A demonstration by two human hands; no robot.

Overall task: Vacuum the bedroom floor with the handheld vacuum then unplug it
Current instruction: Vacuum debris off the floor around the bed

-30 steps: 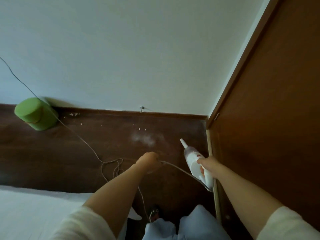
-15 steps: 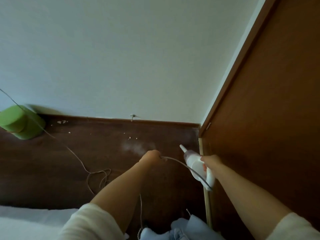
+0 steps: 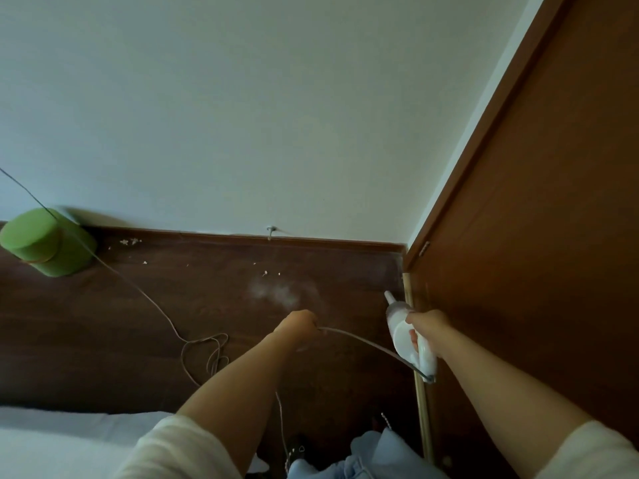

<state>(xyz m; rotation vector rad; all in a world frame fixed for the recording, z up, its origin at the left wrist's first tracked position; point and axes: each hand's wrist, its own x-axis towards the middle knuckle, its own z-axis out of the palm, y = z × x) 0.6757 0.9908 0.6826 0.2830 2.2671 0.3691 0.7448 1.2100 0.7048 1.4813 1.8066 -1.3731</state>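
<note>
Our right hand (image 3: 427, 328) gripped the handheld vacuum (image 3: 408, 335) beside the door (image 3: 539, 236), nozzle lower toward the floor (image 3: 173, 305) than a second ago, while our left hand (image 3: 299, 324) held its cord (image 3: 363, 342) aside, so crumbs (image 3: 266, 273) near the wall remained to vacuum.

1. The right hand (image 3: 427, 328) is gripping the white vacuum (image 3: 408, 337), its nozzle pointing at the dark floor (image 3: 103, 340) beside the brown door (image 3: 536, 271).
2. The left hand (image 3: 299, 324) is holding the cord (image 3: 366, 344), left of the vacuum.
3. A green tub (image 3: 46, 242) is lying far left of the vacuum.
</note>
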